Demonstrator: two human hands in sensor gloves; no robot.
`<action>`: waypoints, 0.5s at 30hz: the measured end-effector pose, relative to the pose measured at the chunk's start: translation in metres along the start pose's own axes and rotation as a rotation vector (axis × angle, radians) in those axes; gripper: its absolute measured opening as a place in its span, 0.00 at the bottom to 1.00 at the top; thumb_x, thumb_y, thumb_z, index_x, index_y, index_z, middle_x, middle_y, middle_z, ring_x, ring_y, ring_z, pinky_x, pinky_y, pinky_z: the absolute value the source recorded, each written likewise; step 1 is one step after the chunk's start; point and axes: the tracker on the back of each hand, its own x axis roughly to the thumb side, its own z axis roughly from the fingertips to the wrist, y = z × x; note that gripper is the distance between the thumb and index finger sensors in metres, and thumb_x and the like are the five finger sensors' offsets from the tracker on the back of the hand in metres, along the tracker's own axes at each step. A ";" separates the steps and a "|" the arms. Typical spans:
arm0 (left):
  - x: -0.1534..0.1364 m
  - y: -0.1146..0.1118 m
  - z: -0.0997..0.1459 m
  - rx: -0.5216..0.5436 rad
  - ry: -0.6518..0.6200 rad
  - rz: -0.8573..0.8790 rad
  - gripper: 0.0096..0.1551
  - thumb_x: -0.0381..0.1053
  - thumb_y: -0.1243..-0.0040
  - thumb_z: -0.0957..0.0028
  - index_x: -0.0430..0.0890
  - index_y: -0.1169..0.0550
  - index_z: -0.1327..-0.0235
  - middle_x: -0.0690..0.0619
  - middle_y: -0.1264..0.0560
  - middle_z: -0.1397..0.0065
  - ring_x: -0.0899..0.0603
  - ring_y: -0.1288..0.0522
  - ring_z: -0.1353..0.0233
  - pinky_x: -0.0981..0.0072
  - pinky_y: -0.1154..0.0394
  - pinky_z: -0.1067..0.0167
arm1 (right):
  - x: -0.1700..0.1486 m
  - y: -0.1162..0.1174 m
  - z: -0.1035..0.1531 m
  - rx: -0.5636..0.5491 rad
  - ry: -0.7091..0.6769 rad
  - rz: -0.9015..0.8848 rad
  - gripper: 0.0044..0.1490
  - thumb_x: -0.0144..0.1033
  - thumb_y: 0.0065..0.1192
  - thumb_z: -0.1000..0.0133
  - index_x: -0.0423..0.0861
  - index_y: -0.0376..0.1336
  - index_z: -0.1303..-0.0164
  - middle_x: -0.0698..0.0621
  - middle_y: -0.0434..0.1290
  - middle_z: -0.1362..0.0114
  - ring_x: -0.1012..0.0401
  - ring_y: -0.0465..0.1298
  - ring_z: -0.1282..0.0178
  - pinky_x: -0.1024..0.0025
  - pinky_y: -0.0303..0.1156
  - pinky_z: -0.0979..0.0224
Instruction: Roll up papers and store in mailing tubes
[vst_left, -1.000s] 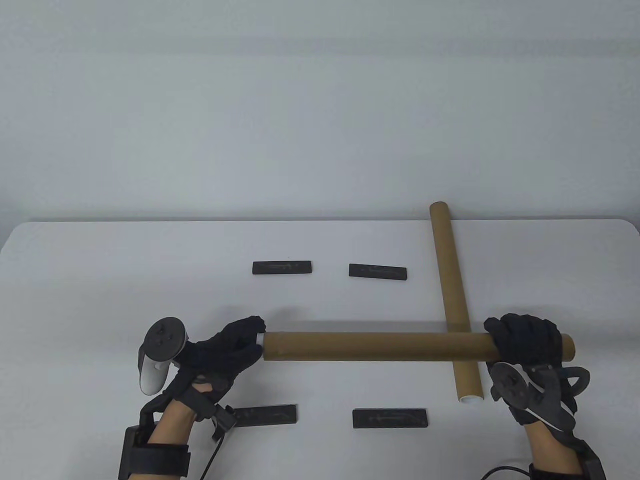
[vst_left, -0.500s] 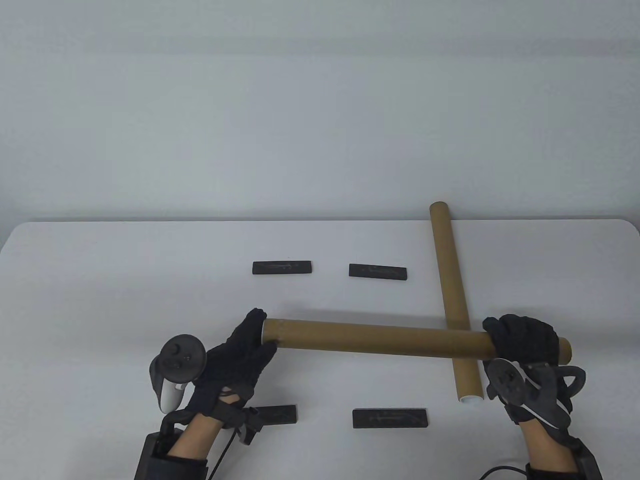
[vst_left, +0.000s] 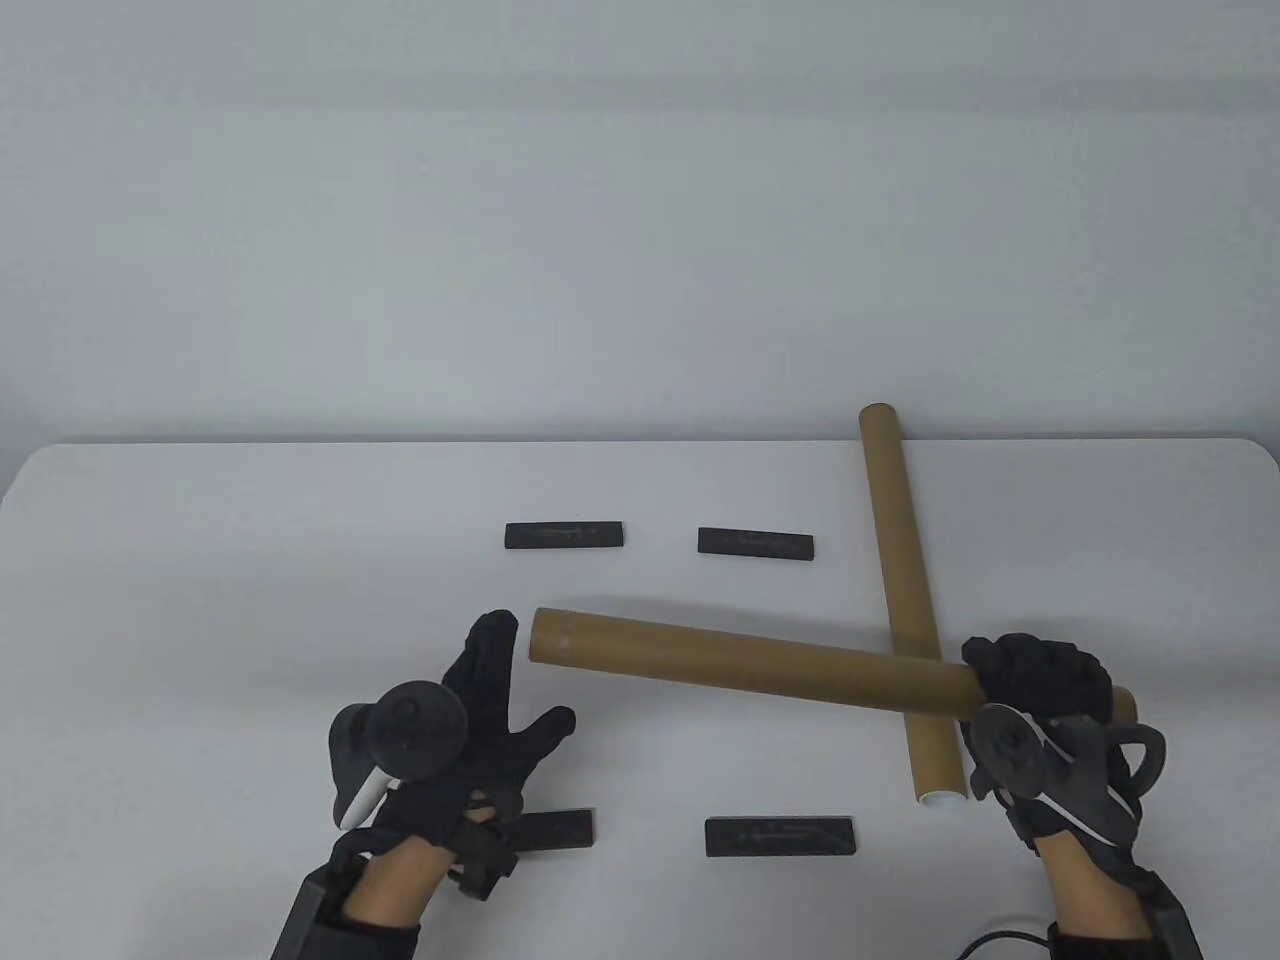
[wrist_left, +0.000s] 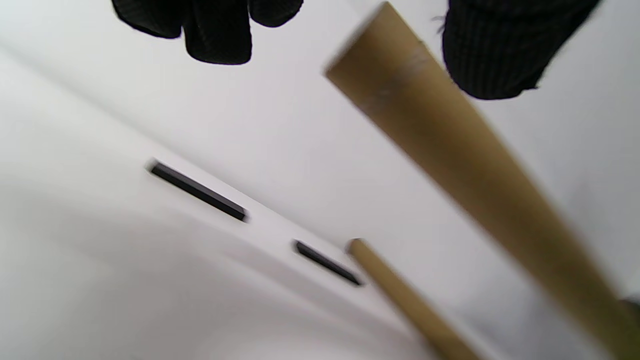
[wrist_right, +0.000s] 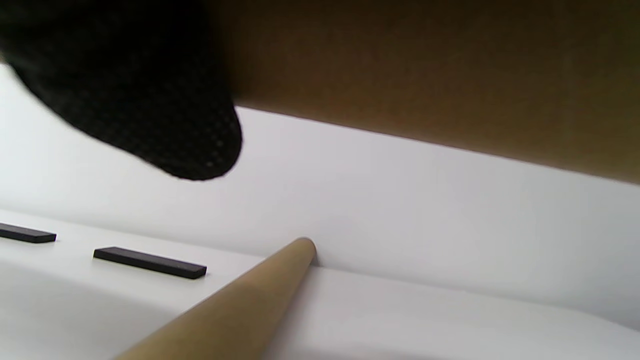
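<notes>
My right hand (vst_left: 1040, 685) grips the right end of a brown mailing tube (vst_left: 750, 665) and holds it above the table, its left end angled toward the back. This tube also shows in the left wrist view (wrist_left: 450, 150) and fills the top of the right wrist view (wrist_right: 425, 65). My left hand (vst_left: 490, 700) is open with fingers spread, just below and left of the tube's free end, not touching it. A second brown tube (vst_left: 905, 580) lies on the table running front to back, under the held one, with a white cap at its near end (vst_left: 942, 799).
Four black flat bars lie on the white table (vst_left: 200, 600): two at the back (vst_left: 565, 535) (vst_left: 755, 543), two at the front (vst_left: 550, 830) (vst_left: 780, 836). The second tube's far end reaches the table's back edge by the wall.
My left hand has let go of the tube's left end and opened, drawing back toward me. The tube's left end has swung toward the back; my right hand still holds the right end.
</notes>
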 end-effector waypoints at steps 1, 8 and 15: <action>-0.003 -0.001 0.000 -0.009 -0.009 -0.103 0.63 0.74 0.40 0.58 0.46 0.52 0.19 0.39 0.46 0.16 0.27 0.35 0.20 0.36 0.36 0.28 | -0.005 0.000 -0.001 0.036 0.012 -0.014 0.43 0.47 0.87 0.56 0.53 0.66 0.31 0.49 0.73 0.30 0.43 0.77 0.33 0.33 0.71 0.28; -0.018 -0.010 -0.005 -0.112 0.098 -0.407 0.59 0.74 0.40 0.59 0.51 0.48 0.19 0.44 0.44 0.15 0.28 0.38 0.18 0.36 0.38 0.26 | -0.038 0.005 -0.005 0.191 0.228 -0.217 0.48 0.51 0.86 0.53 0.46 0.65 0.26 0.46 0.76 0.32 0.43 0.82 0.40 0.36 0.79 0.38; -0.019 -0.011 -0.006 -0.120 0.079 -0.372 0.57 0.73 0.42 0.58 0.53 0.48 0.19 0.46 0.44 0.14 0.28 0.39 0.17 0.36 0.39 0.26 | -0.070 0.038 -0.015 0.373 0.515 -0.411 0.52 0.54 0.79 0.47 0.36 0.60 0.23 0.40 0.75 0.34 0.44 0.84 0.45 0.42 0.85 0.48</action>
